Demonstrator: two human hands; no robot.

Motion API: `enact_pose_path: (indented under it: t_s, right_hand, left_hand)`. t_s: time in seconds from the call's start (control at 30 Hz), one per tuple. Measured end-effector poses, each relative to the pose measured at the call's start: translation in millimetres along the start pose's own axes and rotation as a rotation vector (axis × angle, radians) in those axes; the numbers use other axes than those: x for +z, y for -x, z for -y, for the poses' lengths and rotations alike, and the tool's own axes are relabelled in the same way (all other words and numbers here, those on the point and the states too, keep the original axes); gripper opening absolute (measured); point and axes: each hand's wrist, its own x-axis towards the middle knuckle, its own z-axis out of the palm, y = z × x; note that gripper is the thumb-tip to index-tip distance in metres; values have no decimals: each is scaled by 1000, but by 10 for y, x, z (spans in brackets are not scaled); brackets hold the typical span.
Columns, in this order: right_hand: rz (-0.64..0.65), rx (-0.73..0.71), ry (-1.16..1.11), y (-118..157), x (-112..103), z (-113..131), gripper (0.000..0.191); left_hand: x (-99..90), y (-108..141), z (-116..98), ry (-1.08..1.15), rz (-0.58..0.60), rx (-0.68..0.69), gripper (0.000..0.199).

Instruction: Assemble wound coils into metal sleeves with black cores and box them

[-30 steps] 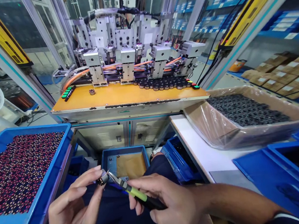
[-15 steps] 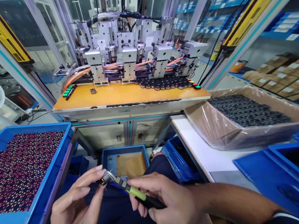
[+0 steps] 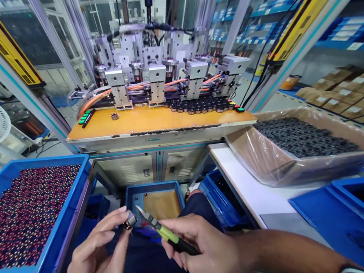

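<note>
Between thumb and fingertips, my left hand [image 3: 95,256] pinches a small round motor part [image 3: 130,220], metallic on its outer side with copper showing and a thin wire end sticking out below. My right hand [image 3: 208,247] is wrapped around the green and black handles of a pair of cutting pliers [image 3: 167,233]. The pliers' pointed jaws lie just right of the part, apart from it, and look closed. Both hands are above my lap, in front of a blue tray [image 3: 128,201] with a few small parts and a brown sheet in it.
A blue bin [image 3: 84,158] of many red and copper parts stands left. Ahead, an orange bench [image 3: 147,122] carries rows of black round parts [image 3: 198,105] beneath a machine [image 3: 157,75]. On the right are a plastic-lined carton [image 3: 253,159] of dark parts and blue bins [image 3: 337,206].
The plier jaws have drawn back from the part, leaving a gap. In my left hand the part is turned slightly. The view has tipped a little upward.
</note>
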Motion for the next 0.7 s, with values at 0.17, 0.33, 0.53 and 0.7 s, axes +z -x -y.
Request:
enact_pose_path:
  t_s: [0.17, 0.33, 0.53, 0.7]
  right_hand:
    - [-4, -63, 153, -33, -48, 17, 16]
    - [-171, -329, 732, -416, -433, 259, 39]
    - [-617, -226, 1327, -1550, -1424, 740, 57]
    - [-684, -182, 1350, -2199, -1819, 614, 41]
  left_hand:
    - [2, 29, 64, -4, -92, -145, 48]
    - [-46, 98, 304, 296, -148, -665, 21]
    - [-42, 171, 163, 442, -290, -1008, 38]
    - [-610, 271, 0, 305, -473, -1053, 49]
